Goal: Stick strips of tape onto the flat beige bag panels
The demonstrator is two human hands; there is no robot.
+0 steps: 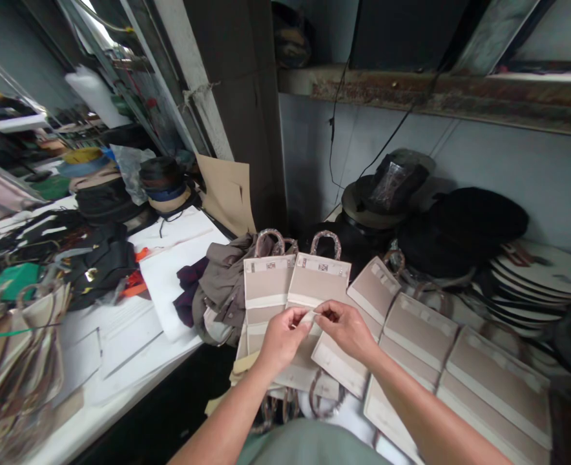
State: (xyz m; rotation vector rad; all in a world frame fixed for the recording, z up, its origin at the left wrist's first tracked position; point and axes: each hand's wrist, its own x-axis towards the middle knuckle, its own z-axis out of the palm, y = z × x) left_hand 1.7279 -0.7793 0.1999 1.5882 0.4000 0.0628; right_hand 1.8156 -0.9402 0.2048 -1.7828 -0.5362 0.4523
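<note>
My left hand and my right hand meet above the beige bag panels, thumbs and fingertips pinched together. Between them is a small whitish piece, too small to name exactly. Under the hands lies a flat beige bag panel with a plastic-wrapped loop handle at its far edge and metal fittings below it. A similar bag panel lies to its left. On the right several more beige bag panels overlap. Another wrapped handle sticks out close to my body.
Grey-brown cloth is heaped left of the panels. A white table to the left carries black straps, an orange scrap and hanging-handled bag pieces. Dark rolls and stacked white discs stand by the wall. A pillar rises behind.
</note>
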